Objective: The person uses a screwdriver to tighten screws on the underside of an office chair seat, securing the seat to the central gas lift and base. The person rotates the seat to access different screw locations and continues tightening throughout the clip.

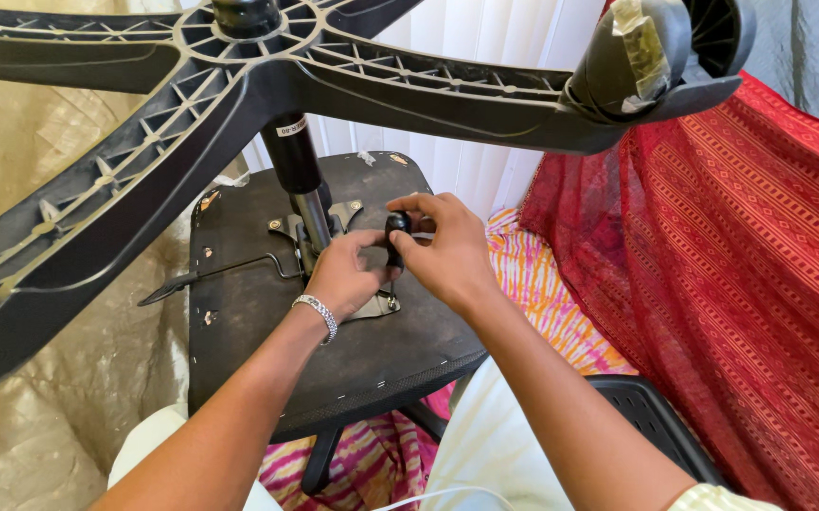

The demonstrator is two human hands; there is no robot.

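Chair upside down. Left hand [345,274] and right hand [447,248] both pinch black knob [397,227] mid seat bottom [239,312]. Knob on; base [239,85] on.

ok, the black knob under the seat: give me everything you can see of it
The knob is small, round, black and looks like plastic, slightly glossy. It sits at the metal plate on the underside of the upturned seat, just right of the gas column. The right hand pinches it from above and the side; the left hand closes on it from below. Fingers hide most of it, so its stem and any thread cannot be seen.
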